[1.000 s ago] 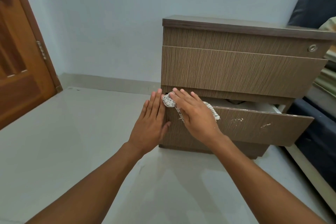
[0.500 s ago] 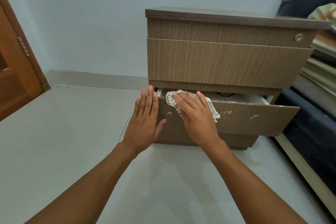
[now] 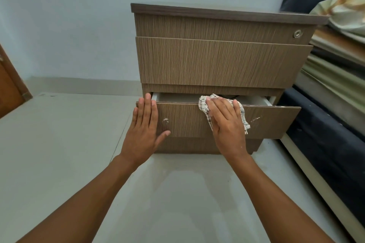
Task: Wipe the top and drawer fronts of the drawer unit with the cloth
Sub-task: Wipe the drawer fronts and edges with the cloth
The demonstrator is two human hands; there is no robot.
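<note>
Wood-grain drawer unit (image 3: 217, 61) on the pale floor (image 3: 59, 144), against the wall, with bedding (image 3: 335, 61) stacked just to its right. Its bottom drawer (image 3: 276, 124) is pulled partly out; the fronts above look closed.

The right hand (image 3: 227, 122) lies flat on that drawer's front near the upper edge, fingers straight and close together, pressing the checked cloth (image 3: 204, 104) to the wood. The cloth bunches over the lip and trails out past the little finger. A flat palm likely spreads pressure across the fabric.

The left hand (image 3: 144, 124) is flat at the front's left end, fingers together, thumb splayed, holding nothing (probably bracing, so the loose drawer does not slide under the wiping).

Some white smears (image 3: 165, 120) sit between the hands, more right of the cloth; these look like the next targets. The top (image 3: 217, 11) shows edge-on only, so its condition cannot be judged.
</note>
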